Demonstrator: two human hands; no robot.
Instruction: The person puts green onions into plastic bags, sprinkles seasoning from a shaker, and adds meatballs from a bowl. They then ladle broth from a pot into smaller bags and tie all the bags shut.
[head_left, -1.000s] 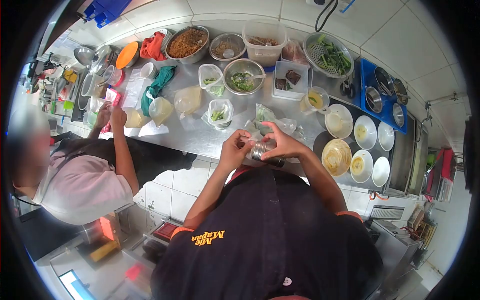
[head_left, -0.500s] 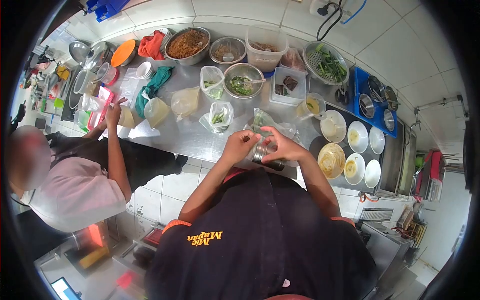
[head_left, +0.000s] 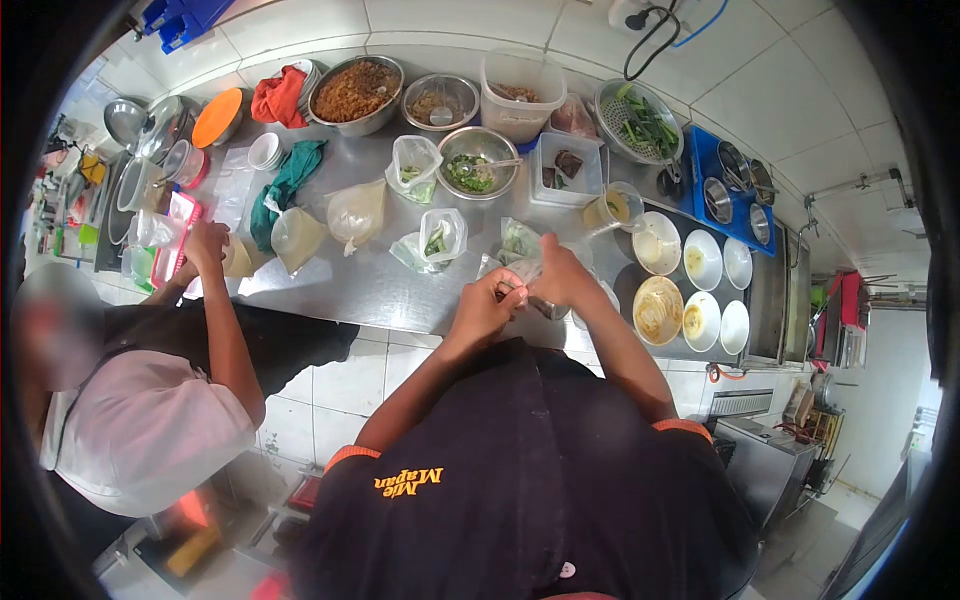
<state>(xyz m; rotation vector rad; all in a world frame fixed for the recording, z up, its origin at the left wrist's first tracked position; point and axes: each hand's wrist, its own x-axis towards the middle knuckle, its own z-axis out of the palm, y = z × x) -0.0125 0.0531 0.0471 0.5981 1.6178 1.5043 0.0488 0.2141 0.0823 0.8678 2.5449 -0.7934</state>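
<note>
My left hand (head_left: 484, 312) is closed in a pinch at the counter's front edge, its fingertips together over something thin and small that I cannot make out. Close beside it, my right hand (head_left: 562, 280) has its back turned up and one digit pointing away from me. The rest of its fingers curl down out of sight. Between and just beyond the hands lies a crumpled clear plastic bag (head_left: 522, 268). Past it sits a bag with green contents (head_left: 518, 238). To the left stands an open plastic-lined tub of cut greens (head_left: 440, 236).
White bowls with sauce residue (head_left: 657, 310) stand at the right. Behind are a steel bowl with chopped greens (head_left: 478, 172), a bowl of brown food (head_left: 355, 92) and a colander of leaves (head_left: 640, 122). Filled bags (head_left: 355, 212) lie left, near a co-worker (head_left: 150, 420).
My right hand has turned over, its back now hiding most of its fingers. The dark, shiny cylindrical thing under my hands is now mostly covered. The view has shifted slightly.
</note>
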